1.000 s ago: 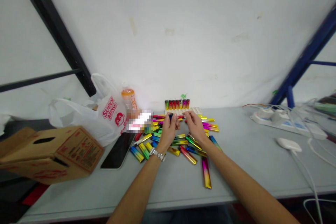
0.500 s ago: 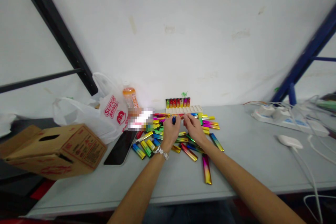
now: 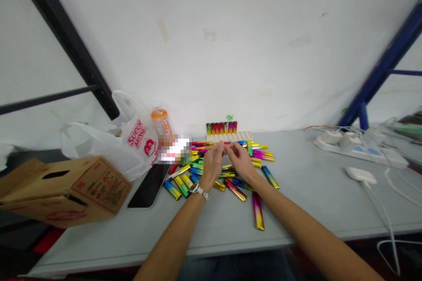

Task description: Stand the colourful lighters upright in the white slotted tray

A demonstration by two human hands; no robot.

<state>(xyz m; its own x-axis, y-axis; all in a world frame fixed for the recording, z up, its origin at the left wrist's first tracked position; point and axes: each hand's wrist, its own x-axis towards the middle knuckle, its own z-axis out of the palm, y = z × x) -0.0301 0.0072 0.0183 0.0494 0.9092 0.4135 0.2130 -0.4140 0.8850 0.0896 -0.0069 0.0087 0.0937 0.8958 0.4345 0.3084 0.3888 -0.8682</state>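
Note:
My left hand [image 3: 212,162], with a silver watch [image 3: 199,190] on its wrist, is closed, thumb and fingers pinched together. Close against it, my right hand [image 3: 243,160] is closed too, its fingertips meeting the left ones. Whatever sits between them is too small or hidden to make out. Below and around both hands lie many shiny lighter-shaped pieces in rainbow metallic colours, among them a red-gold one [image 3: 236,190] and a purple-gold one [image 3: 258,213] nearer the front edge. Behind the hands, a row of similar pieces [image 3: 222,128] stands upright in a white holed tray [image 3: 244,136].
Left of the pile are a dark phone [image 3: 149,188], a cardboard box [image 3: 102,184], a white plastic bag [image 3: 127,149] and an orange-capped-looking drink bottle [image 3: 161,120]. A power strip [image 3: 359,149] and a white charger [image 3: 361,175] with cables occupy the right side. A wall rises behind.
The dark blue thing that showed at my left hand is no longer visible. Both hands remain together over the pile, with their fingertips closer. The view has shifted slightly.

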